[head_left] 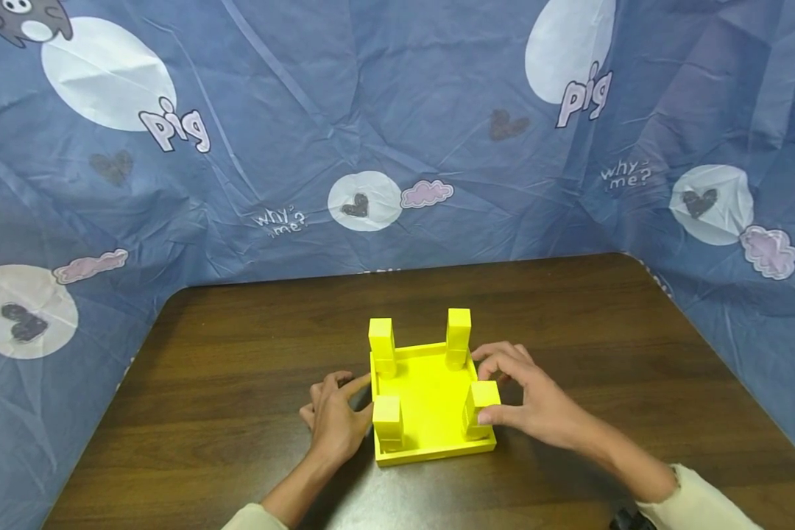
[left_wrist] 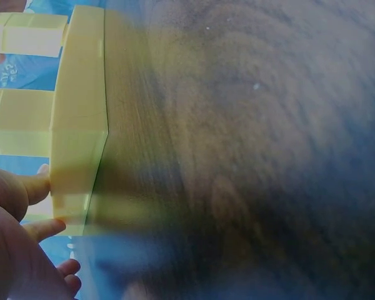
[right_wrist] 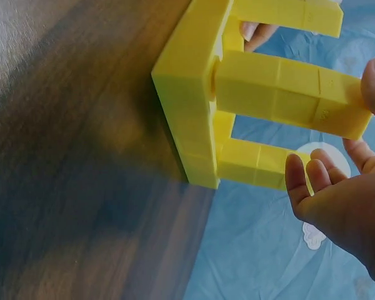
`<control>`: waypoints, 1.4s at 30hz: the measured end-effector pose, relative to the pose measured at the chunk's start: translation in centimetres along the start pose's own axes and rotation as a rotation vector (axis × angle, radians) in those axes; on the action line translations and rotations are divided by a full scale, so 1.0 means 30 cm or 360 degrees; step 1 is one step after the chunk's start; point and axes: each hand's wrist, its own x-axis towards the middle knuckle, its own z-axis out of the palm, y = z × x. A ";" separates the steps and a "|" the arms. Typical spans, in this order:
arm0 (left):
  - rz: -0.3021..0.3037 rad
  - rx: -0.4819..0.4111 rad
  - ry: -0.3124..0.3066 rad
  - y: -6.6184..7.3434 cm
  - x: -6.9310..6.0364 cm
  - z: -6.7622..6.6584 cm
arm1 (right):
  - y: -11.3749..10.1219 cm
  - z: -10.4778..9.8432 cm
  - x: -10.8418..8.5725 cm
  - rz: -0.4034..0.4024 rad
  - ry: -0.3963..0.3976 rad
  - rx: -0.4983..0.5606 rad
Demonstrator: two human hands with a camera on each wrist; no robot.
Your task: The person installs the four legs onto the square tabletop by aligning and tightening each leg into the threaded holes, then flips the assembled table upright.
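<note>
A yellow square base [head_left: 433,408] with a raised rim lies on the table, with a yellow blocky post standing at each corner. My right hand [head_left: 539,405] pinches the top of the near right post [head_left: 481,401] between thumb and a finger. The right wrist view shows the thumb on one side of that post [right_wrist: 287,90], with the other fingers spread beside it. At the base's left side, my left hand [head_left: 338,419] touches the rim with its thumb and index finger extended. In the left wrist view those fingertips [left_wrist: 50,228] rest against the base's outer wall.
A dark brown wooden table [head_left: 238,383] surrounds the yellow piece. Blue printed cloth [head_left: 371,110] hangs behind and along both sides of the table. A small black object [head_left: 629,520] shows at the bottom edge near the right sleeve.
</note>
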 end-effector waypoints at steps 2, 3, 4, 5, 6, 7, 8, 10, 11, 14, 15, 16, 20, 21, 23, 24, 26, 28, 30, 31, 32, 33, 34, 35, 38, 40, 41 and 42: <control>0.0003 0.0001 0.0003 0.000 0.000 0.001 | 0.001 0.001 0.001 -0.0016 -0.0008 0.0007; 0.0005 0.0002 0.0003 0.000 0.000 0.001 | 0.001 -0.002 0.001 -0.0032 -0.0026 0.0006; 0.0003 0.0002 -0.0001 0.001 0.000 0.000 | 0.001 -0.007 0.001 -0.0045 -0.0050 0.0000; 0.0004 0.0002 -0.0002 0.001 0.000 0.000 | 0.001 -0.014 0.001 -0.0058 -0.0077 -0.0006; -0.0001 0.0002 -0.0008 0.002 0.001 -0.001 | 0.000 -0.022 0.001 -0.0062 -0.0110 -0.0008; 0.0003 0.0002 -0.0008 0.003 0.000 -0.001 | -0.001 -0.031 0.000 -0.0066 -0.0145 -0.0015; -0.0002 0.0002 -0.0012 0.003 0.000 -0.001 | -0.002 -0.041 0.000 -0.0070 -0.0182 -0.0023; -0.0007 0.0001 -0.0011 0.004 0.001 -0.001 | -0.004 -0.056 -0.001 -0.0061 -0.0249 -0.0040; -0.0009 0.0001 -0.0011 0.004 0.001 -0.001 | -0.004 -0.062 -0.002 -0.0064 -0.0277 -0.0040; -0.0017 0.0006 -0.0015 0.004 0.002 0.000 | -0.005 -0.068 -0.001 -0.0066 -0.0326 -0.0028; -0.0017 0.0007 -0.0016 0.005 0.002 0.000 | -0.005 -0.068 -0.001 -0.0061 -0.0327 -0.0022; -0.0016 0.0008 -0.0017 0.005 0.002 0.000 | -0.004 -0.066 -0.001 -0.0061 -0.0318 -0.0020; -0.0022 -0.0002 -0.0021 0.007 0.003 0.001 | 0.001 -0.047 0.002 -0.0047 -0.0201 -0.0007; -0.0025 -0.0007 -0.0023 0.006 0.004 0.002 | 0.002 -0.041 0.003 -0.0033 -0.0166 -0.0010; -0.0028 -0.0012 -0.0023 0.006 0.004 0.003 | 0.003 -0.028 0.004 0.0010 -0.0108 -0.0009; -0.0027 -0.0013 -0.0020 0.005 0.005 0.004 | 0.004 -0.022 0.004 0.0035 -0.0091 -0.0005; -0.0028 -0.0010 -0.0018 0.005 0.005 0.005 | 0.005 -0.013 0.003 0.0089 -0.0079 -0.0007; -0.0025 -0.0004 -0.0012 0.005 0.005 0.006 | 0.007 -0.008 0.001 0.0101 -0.0085 -0.0011; -0.0025 -0.0002 -0.0009 0.006 0.005 0.005 | 0.011 -0.011 0.000 0.0048 -0.0115 -0.0003; -0.0033 0.0001 -0.0014 0.007 0.006 0.005 | 0.011 -0.016 0.001 0.0018 -0.0136 0.0001; -0.0035 0.0002 -0.0015 0.006 0.006 0.005 | 0.012 -0.023 0.002 -0.0017 -0.0163 0.0006; -0.0037 0.0004 -0.0016 0.007 0.006 0.004 | 0.011 -0.031 0.002 -0.0048 -0.0190 0.0004; -0.0038 0.0005 -0.0019 0.006 0.006 0.004 | 0.008 -0.041 0.002 -0.0065 -0.0218 -0.0001; -0.0039 0.0005 -0.0021 0.006 0.006 0.004 | 0.005 -0.051 0.003 -0.0077 -0.0247 -0.0005; -0.0044 0.0008 -0.0026 0.006 0.007 0.005 | -0.001 -0.076 0.004 -0.0060 -0.0312 -0.0024; -0.0042 0.0012 -0.0025 0.006 0.006 0.006 | 0.001 -0.083 0.004 -0.0051 -0.0335 -0.0025; -0.0042 0.0014 -0.0024 0.006 0.007 0.006 | 0.004 -0.084 0.004 -0.0051 -0.0342 -0.0017; -0.0042 0.0014 -0.0024 0.006 0.007 0.006 | 0.007 -0.083 0.004 -0.0045 -0.0344 -0.0006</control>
